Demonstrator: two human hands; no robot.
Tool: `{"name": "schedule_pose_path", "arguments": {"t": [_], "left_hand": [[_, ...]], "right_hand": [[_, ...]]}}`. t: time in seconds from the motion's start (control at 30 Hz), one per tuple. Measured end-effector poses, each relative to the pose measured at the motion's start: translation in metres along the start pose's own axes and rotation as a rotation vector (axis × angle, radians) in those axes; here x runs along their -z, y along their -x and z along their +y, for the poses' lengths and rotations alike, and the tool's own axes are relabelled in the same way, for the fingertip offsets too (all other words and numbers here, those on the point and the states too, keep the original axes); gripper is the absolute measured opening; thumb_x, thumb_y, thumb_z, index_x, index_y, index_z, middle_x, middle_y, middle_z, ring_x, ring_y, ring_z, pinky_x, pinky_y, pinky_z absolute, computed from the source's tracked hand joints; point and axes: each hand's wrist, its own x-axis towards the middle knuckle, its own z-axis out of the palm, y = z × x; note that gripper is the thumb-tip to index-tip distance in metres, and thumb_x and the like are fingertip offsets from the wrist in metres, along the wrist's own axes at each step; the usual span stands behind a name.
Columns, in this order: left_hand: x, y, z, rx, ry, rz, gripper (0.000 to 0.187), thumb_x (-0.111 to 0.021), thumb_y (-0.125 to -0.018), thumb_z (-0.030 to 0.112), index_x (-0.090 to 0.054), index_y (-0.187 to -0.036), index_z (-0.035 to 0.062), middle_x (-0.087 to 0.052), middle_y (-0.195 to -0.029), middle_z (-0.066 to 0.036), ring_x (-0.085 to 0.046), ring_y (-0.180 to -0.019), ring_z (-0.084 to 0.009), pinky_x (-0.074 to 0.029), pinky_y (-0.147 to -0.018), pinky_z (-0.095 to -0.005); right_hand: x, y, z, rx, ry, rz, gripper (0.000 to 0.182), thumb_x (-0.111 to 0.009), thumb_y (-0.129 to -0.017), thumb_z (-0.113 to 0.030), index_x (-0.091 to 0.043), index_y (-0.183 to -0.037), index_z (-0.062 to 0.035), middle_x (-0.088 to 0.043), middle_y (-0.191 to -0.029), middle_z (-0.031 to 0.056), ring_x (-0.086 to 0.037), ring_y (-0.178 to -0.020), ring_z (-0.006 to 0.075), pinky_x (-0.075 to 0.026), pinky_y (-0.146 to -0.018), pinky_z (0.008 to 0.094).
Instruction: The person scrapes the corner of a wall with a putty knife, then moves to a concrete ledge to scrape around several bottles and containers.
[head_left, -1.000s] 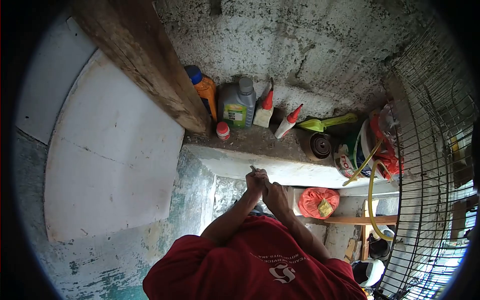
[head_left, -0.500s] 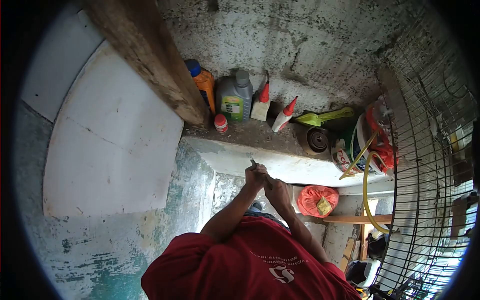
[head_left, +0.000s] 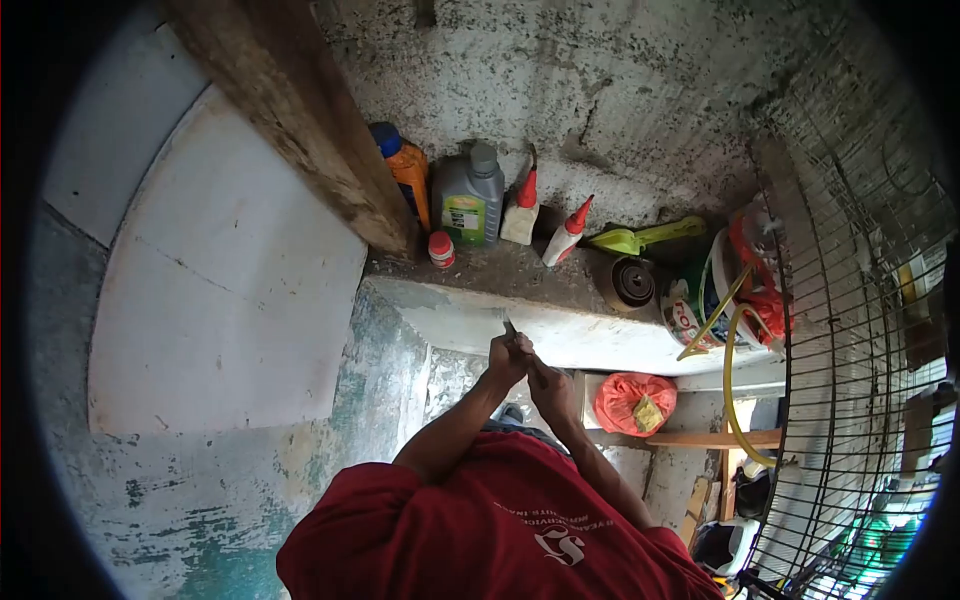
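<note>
My left hand (head_left: pixel 508 361) is closed round a slim dark piece (head_left: pixel 510 328), whose narrow tip sticks out beyond the fingers. Close beside it on the right, my right hand (head_left: pixel 552 392) has its fingers closed on the same piece, near the left fingertips. Most of the piece is hidden by the fingers, so its exact kind cannot be made out. Both hands are held up in front of the red shirt (head_left: pixel 480 510), just below the edge of a concrete ledge (head_left: pixel 490 275).
On the ledge are a grey bottle (head_left: pixel 468 200), an orange bottle (head_left: pixel 408 175), a small red-capped bottle (head_left: pixel 441 249), two red-nozzled glue bottles (head_left: pixel 568 234), a brown roll (head_left: pixel 632 284) and a bucket (head_left: pixel 690 310). A red plastic bag (head_left: pixel 620 400) lies below; wire mesh (head_left: pixel 850 330) stands right.
Both hands have shifted very slightly, the left a little down and the right a little left and down. The tip of the held piece now points more upright. Both grips stay closed.
</note>
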Motion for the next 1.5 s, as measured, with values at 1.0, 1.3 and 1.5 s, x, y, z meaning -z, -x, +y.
{"name": "schedule_pose_path", "arguments": {"t": [1.0,1.3,1.5], "left_hand": [[-0.023,-0.011,-0.034,-0.081,-0.043,-0.164,0.022,-0.047,-0.078,0.024,-0.052,-0.07,0.0038,-0.052,-0.066,-0.005,-0.05,-0.064,-0.0184,-0.04,-0.063,-0.0308],[-0.01,-0.016,-0.024,-0.203,-0.151,-0.198,0.018,-0.047,-0.074,0.015,-0.055,-0.062,0.0047,-0.053,-0.065,-0.006,-0.051,-0.064,-0.0184,-0.041,-0.064,-0.0306],[-0.006,-0.003,0.018,-0.297,-0.104,-0.163,0.016,-0.047,-0.074,0.015,-0.053,-0.062,0.0077,-0.051,-0.062,-0.005,-0.049,-0.06,-0.0163,-0.041,-0.06,-0.0298]], "right_hand": [[0.037,-0.011,0.041,0.147,0.129,-0.057,0.027,-0.055,-0.075,-0.012,-0.057,-0.103,-0.0142,-0.053,-0.063,0.0149,-0.054,-0.055,0.028,-0.041,-0.048,0.0367],[0.031,-0.008,0.037,0.108,0.178,-0.034,0.024,-0.054,-0.076,-0.016,-0.058,-0.1,-0.0157,-0.052,-0.061,0.0139,-0.053,-0.054,0.0315,-0.041,-0.047,0.0402],[-0.002,-0.028,0.022,0.221,0.164,-0.01,0.026,-0.056,-0.075,-0.014,-0.058,-0.101,-0.0157,-0.052,-0.061,0.0134,-0.052,-0.051,0.0305,-0.04,-0.045,0.0398]]}}
